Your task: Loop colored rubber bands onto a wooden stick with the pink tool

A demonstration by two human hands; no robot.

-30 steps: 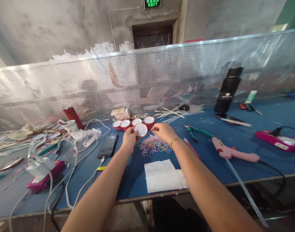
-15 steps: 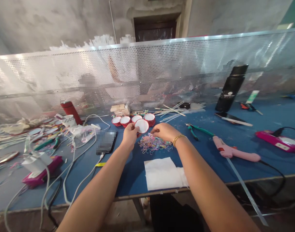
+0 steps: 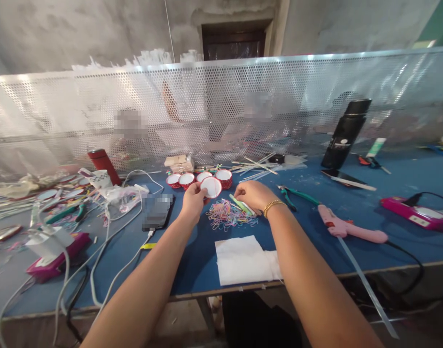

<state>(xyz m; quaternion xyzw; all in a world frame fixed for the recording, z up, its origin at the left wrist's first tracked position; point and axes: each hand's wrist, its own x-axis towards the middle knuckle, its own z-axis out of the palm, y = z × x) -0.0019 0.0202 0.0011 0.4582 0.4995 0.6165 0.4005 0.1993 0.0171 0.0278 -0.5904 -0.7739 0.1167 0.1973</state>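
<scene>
My left hand [image 3: 193,199] is closed on a small drum [image 3: 211,187] with a round white face and a red rim, its face tilted toward me. To its right, my right hand [image 3: 252,195] has thumb and fingers pinched together; what they hold is too small or hidden to name. Light green and white stick-like pieces [image 3: 245,207] show just under that hand. Below both hands lies a tangled pile of thin pastel loops [image 3: 227,214]. Several similar red-sided drums [image 3: 187,180] stand in a row behind the held one.
A folded white cloth [image 3: 245,261] lies near the front edge. Green-handled pliers [image 3: 297,195] and a pink glue gun [image 3: 343,224] are at right, a black bottle [image 3: 347,135] behind. A phone [image 3: 157,212], cables and a power strip [image 3: 58,256] lie left. A perforated metal screen [image 3: 221,111] stands behind.
My right hand has lifted slightly up and right off the loop pile, and green and white pieces now show under it. The left hand keeps the drum, its face tilted a little differently.
</scene>
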